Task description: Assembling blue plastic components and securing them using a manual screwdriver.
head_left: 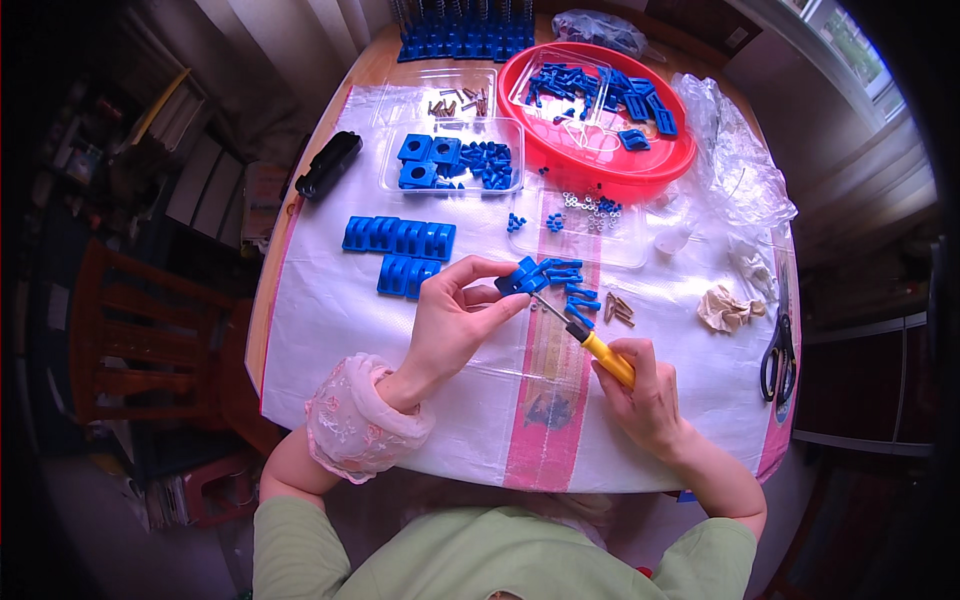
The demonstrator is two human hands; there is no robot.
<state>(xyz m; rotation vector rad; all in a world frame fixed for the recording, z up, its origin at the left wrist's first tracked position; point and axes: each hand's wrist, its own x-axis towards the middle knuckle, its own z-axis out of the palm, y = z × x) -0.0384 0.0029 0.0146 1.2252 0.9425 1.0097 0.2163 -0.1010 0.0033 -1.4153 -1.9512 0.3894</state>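
Note:
Between thumb and fingers, my left hand (pixel 462 312) pinches a small blue plastic part (pixel 522 277) above the middle of the table. My right hand (pixel 645 398) is wrapped round the yellow handle of a screwdriver (pixel 608 360). Its metal shaft slants up and left, and the tip meets the blue part or lies right beside it. Just beyond the held part are several narrow blue pieces (pixel 566 270), with a few brass-coloured screws (pixel 620 310) to their right. Left of my left hand, blue curved parts stand in two rows (pixel 400 238).
A clear tray (pixel 385 170) holds square and small blue parts; another behind it holds brass screws (pixel 462 100). At the back right sits a red basin (pixel 520 135) with blue pieces. Small nuts (pixel 585 203), crumpled paper (pixel 728 308), scissors (pixel 779 350) and a black case (pixel 330 166) lie around.

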